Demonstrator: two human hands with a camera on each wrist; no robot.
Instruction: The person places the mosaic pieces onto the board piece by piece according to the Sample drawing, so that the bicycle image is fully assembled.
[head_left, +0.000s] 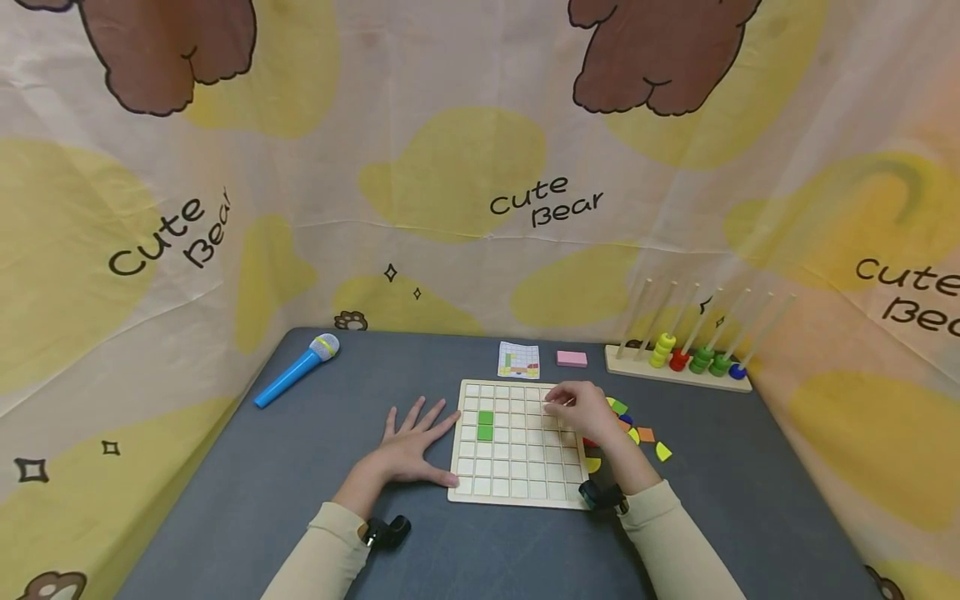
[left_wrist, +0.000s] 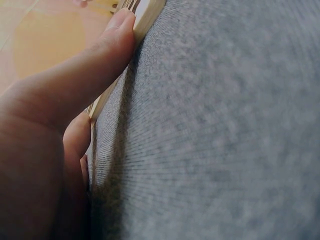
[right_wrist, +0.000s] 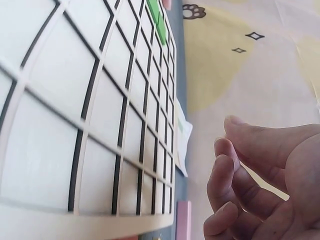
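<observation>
A wooden grid board [head_left: 517, 497] with white squares lies flat on the table, two green square tiles [head_left: 485, 425] set in its left part. My left hand [head_left: 408, 450] is spread at the board's left side, its thumb and a fingertip touching the edge. In the left wrist view, the thumb [left_wrist: 107, 50] presses the board's rim [left_wrist: 147, 22]. My right hand [head_left: 585, 410] is above the board's upper right part. The right wrist view shows its fingers [right_wrist: 222, 172] curled towards the thumb, with nothing visible between them. Loose colored pieces [head_left: 646, 434] lie right of the board, partly hidden by the right arm.
Behind the board lie a printed pattern card [head_left: 518, 360] and a pink block [head_left: 572, 358]. At the back right stands a peg rack [head_left: 678, 371] with colored beads. A blue toy microphone [head_left: 296, 371] lies at the left. Printed cloth surrounds the table.
</observation>
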